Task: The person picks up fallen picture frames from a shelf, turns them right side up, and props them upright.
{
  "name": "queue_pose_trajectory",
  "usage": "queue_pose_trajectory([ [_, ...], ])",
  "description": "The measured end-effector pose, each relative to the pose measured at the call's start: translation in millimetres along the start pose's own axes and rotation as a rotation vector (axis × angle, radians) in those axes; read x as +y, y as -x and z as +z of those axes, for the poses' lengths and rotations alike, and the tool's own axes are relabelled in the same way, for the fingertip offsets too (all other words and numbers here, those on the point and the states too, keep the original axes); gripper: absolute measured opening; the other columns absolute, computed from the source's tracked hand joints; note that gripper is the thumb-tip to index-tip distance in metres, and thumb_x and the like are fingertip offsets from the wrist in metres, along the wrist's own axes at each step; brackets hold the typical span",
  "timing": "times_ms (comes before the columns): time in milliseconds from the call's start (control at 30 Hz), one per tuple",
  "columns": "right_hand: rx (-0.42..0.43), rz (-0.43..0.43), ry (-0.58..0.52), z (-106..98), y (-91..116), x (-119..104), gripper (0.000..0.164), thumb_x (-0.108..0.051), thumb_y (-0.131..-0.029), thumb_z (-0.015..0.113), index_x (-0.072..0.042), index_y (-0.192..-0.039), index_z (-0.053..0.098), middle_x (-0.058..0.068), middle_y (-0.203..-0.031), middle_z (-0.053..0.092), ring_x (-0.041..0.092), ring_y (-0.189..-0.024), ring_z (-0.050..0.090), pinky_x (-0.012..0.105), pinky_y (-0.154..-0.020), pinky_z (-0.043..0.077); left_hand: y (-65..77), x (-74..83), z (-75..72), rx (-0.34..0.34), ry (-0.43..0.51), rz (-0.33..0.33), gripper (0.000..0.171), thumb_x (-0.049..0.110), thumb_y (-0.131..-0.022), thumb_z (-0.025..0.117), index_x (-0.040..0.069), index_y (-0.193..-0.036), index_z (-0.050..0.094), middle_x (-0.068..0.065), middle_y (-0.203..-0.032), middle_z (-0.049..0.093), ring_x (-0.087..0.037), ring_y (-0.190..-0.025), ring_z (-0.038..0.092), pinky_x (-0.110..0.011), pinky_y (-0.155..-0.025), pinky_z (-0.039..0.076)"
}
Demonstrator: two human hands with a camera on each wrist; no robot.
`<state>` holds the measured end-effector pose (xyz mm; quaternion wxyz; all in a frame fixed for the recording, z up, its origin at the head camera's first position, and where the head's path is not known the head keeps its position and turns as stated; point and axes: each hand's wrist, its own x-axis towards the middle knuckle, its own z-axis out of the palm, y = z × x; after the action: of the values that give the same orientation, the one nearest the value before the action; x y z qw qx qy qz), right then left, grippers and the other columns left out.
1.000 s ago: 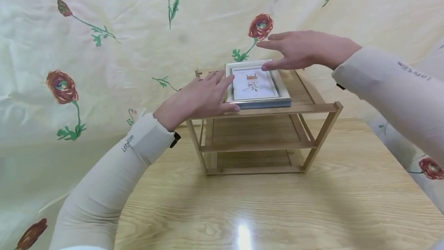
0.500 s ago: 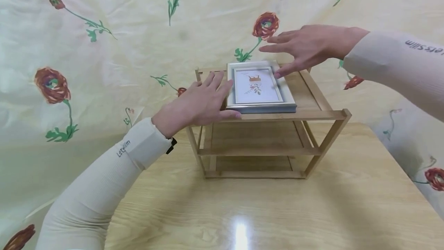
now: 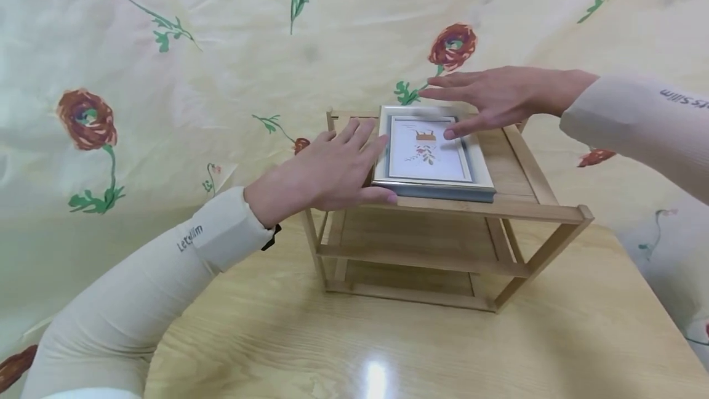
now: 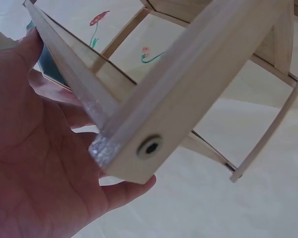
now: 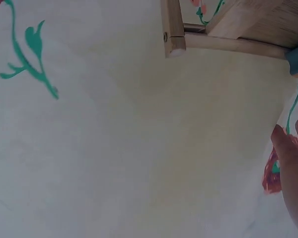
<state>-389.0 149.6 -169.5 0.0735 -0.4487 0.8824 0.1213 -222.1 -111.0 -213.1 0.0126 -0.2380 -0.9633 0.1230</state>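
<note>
A picture frame with a pale, silvery border and a small plant drawing lies flat on the top shelf of a wooden rack. My left hand rests at the frame's left side with its fingers spread, and the thumb lies along the rack's front rail by the frame's near left corner. In the left wrist view, the palm of the left hand faces a rack corner post. My right hand hovers over the frame's far right part, fingers extended, thumb overlapping the picture. It holds nothing.
The rack stands on a light wooden table, with two lower shelves beneath the top one. Behind it hangs a cream cloth printed with red flowers. The table's right edge slants past the rack.
The head view has shifted and tilted, so the rack appears lower and farther right. The right hand moved right, then lowered over the frame again. The left hand stays beside the frame.
</note>
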Motion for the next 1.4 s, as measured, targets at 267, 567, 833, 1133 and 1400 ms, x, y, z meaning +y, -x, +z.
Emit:
queue_pose_trajectory([
  [267, 0.004, -0.011, -0.067, 11, 5, -3, 0.085, -0.064, -0.091, 0.048, -0.034, -0.157, 0.003, 0.003, -0.164, -0.001, 0.038, -0.149, 0.007, 0.067, -0.108, 0.019, 7.6, 7.1, -6.8, -0.015, -0.013, 0.012, 0.103, 0.084, -0.083, 0.027, 0.013, -0.157, 0.013, -0.013, -0.162, 0.007, -0.032, -0.149, 0.01, -0.054, -0.11, 0.031],
  [567, 0.0, -0.012, -0.1, 17, 8, -5, 0.079, -0.063, -0.093, 0.046, -0.036, -0.156, 0.005, 0.004, -0.164, 0.002, 0.036, -0.149, 0.008, 0.066, -0.108, 0.021, 11.8, 8.0, -9.5, -0.003, -0.014, 0.038, 0.101, 0.083, -0.085, 0.025, 0.01, -0.155, 0.019, -0.013, -0.16, 0.013, -0.029, -0.146, 0.016, -0.051, -0.105, 0.037],
  [833, 0.004, 0.01, -0.099, 20, 10, -6, 0.079, -0.062, -0.094, 0.045, -0.037, -0.156, 0.004, 0.004, -0.164, 0.004, 0.037, -0.148, 0.011, 0.065, -0.108, 0.023, 10.6, 8.3, -8.7, 0.004, -0.015, 0.043, 0.1, 0.082, -0.086, 0.025, 0.01, -0.154, 0.019, -0.011, -0.159, 0.016, -0.027, -0.144, 0.021, -0.049, -0.106, 0.037],
  [1133, -0.003, 0.026, -0.098, 20, 11, -7, 0.08, -0.063, -0.093, 0.045, -0.038, -0.156, 0.003, 0.008, -0.164, 0.005, 0.041, -0.147, 0.015, 0.065, -0.108, 0.023, 10.1, 6.6, -10.8, -0.029, -0.013, 0.045, 0.1, 0.081, -0.086, 0.024, 0.01, -0.156, 0.016, -0.012, -0.161, 0.012, -0.029, -0.147, 0.016, -0.051, -0.109, 0.033],
  [1400, 0.008, 0.03, -0.134, 23, 15, -7, 0.08, -0.062, -0.094, 0.047, -0.036, -0.156, 0.003, 0.01, -0.164, 0.007, 0.045, -0.145, 0.018, 0.067, -0.107, 0.022, 9.7, 6.7, -11.5, -0.041, 0.009, 0.052, 0.1, 0.081, -0.087, 0.025, 0.01, -0.156, 0.014, -0.012, -0.162, 0.012, -0.028, -0.147, 0.016, -0.052, -0.109, 0.033],
])
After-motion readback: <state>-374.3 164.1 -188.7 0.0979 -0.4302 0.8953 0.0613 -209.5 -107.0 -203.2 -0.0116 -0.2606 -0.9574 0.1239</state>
